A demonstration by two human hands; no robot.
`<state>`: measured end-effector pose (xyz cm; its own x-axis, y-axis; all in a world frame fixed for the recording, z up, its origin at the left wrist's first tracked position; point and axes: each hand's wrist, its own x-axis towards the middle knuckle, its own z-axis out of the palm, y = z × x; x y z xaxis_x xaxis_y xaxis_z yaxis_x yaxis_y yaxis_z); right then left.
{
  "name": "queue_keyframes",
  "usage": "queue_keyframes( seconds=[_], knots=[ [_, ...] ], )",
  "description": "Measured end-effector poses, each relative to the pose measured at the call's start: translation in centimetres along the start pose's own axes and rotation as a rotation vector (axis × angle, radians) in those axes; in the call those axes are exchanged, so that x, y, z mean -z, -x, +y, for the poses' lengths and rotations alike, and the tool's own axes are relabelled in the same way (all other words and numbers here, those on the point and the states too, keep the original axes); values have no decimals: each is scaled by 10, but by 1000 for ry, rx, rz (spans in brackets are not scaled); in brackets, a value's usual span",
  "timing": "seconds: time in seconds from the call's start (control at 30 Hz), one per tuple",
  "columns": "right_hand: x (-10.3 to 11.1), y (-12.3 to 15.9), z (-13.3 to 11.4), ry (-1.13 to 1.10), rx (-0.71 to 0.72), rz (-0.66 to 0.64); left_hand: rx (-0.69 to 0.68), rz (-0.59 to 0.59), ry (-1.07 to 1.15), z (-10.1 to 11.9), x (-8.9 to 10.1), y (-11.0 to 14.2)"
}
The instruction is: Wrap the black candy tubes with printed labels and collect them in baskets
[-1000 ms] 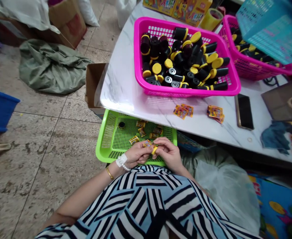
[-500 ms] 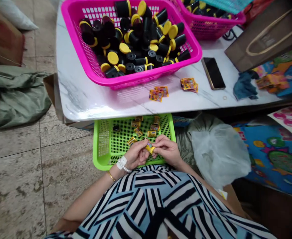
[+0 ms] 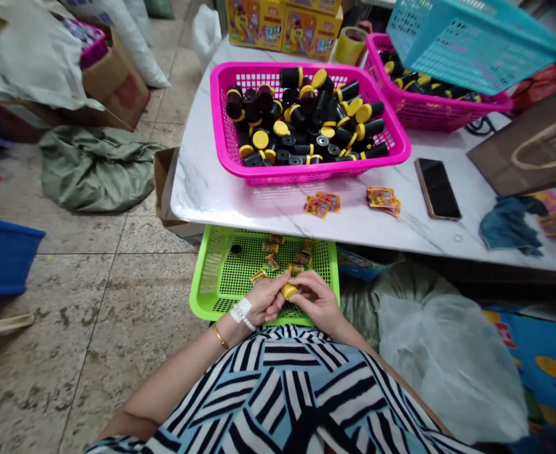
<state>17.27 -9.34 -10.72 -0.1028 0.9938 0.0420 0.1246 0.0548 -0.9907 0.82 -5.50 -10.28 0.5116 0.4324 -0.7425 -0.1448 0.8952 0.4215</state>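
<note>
The left hand (image 3: 266, 299) and right hand (image 3: 319, 302) curled close together, their fingertips pinching a small yellow cap (image 3: 289, 291), partly hidden between them. They held it just above a lime-green plastic basket (image 3: 199, 301) scattered with small printed packets (image 3: 272, 261). The basket's far rim sat just below the near edge of the marble counter (image 3: 240, 211), while a pink basket (image 3: 219, 126) of black cylinders (image 3: 306, 120) stood farther back.

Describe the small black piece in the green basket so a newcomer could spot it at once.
Below the marble table sits a green basket. Toward its far left lies one small round black piece, the only dark item among the little yellow packets.
</note>
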Motion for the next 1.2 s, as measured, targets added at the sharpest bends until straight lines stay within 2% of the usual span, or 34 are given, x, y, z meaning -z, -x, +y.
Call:
queue_keyframes(
  seconds=[0.13,0.23,0.3,0.43,0.57,0.77,0.87,1.03,1.2],
  knots=[
    [6,1,6,-92,14,91,9,-37,81,3,-2,0],
    [8,4,8,-120,4,132,-19,-37,62,2,-8,1],
    [10,6,5,-61,32,126,-27,-41,47,0,-13,2],
    [13,7,-1,121,184,160,-22,-46,30,-3,-20,4],
    [11,11,-5,173,246,219,-27,-16,24,-8,-21,5],
    [11,10,-5,194,259,148,-20,-4,8,-10,-22,4],
    [13,8,-3,179,263,157,12,-29,-10,-8,-20,6],
    [11,6,-4,126,194,112,-13,-35,15,-2,-15,3],
    [4,1,1,169,225,153,24,-24,46,0,-9,-5]
  ],
)
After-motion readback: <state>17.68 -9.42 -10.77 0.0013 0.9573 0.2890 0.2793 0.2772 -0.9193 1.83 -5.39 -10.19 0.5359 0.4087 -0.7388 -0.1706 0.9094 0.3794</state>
